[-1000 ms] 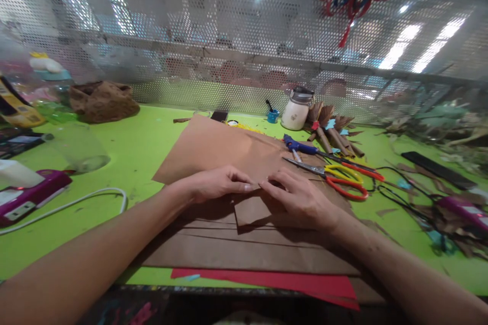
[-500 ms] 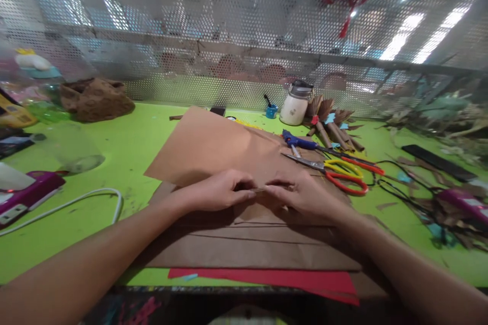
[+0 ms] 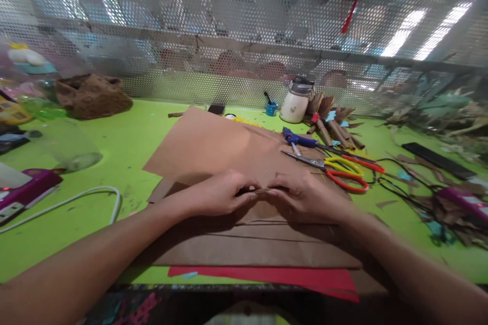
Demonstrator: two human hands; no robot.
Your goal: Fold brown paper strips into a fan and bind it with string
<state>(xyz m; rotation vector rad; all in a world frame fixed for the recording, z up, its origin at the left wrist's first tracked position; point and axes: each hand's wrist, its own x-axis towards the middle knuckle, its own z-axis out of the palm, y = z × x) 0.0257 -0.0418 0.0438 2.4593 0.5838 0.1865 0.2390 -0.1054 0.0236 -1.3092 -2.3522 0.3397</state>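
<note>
My left hand (image 3: 223,194) and my right hand (image 3: 303,194) meet over a stack of brown paper (image 3: 259,251), each pinching one end of a narrow piece of brown paper (image 3: 262,191). Its edge looks folded or rolled; the fingers hide most of it. Just beyond them, a larger brown sheet (image 3: 198,144) lies at a slant across the stack. To the right of my right hand rest scissors (image 3: 345,175) with red and yellow handles, and behind these a blue glue gun (image 3: 299,138).
Rolled brown paper pieces (image 3: 339,129) lie at the back right beside a white jug (image 3: 295,104). Red paper (image 3: 267,277) sticks out under the stack's near edge. At left are a purple power strip (image 3: 36,190), a white cable (image 3: 87,190) and a clear container (image 3: 76,150).
The fingertips have shifted slightly, and more of the narrow brown paper shows between them. The view has moved a little; the scissors and glue gun stay put.
</note>
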